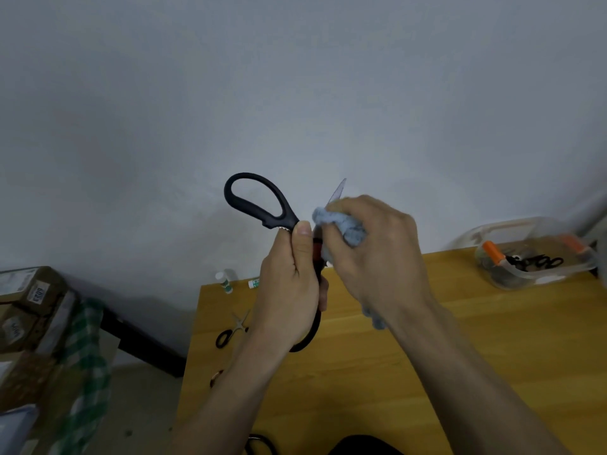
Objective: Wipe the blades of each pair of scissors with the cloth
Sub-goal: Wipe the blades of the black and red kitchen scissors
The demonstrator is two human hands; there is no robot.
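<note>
I hold a large pair of black-handled scissors (259, 205) up in front of the wall, spread wide apart. My left hand (290, 287) grips its lower handle, thumb near the pivot. My right hand (374, 254) holds a light blue cloth (341, 226) wrapped around one blade; only the silver tip (338, 190) pokes out above the cloth. The other blade is hidden. A small pair of black-handled scissors (233, 330) lies on the wooden table (427, 372) at the left.
A clear plastic container (532, 254) with orange-handled and black-handled scissors stands at the table's back right. Two small white bottles (226, 282) sit at the back left edge. Cardboard boxes (29, 307) and a green checked cloth (88, 356) are left of the table.
</note>
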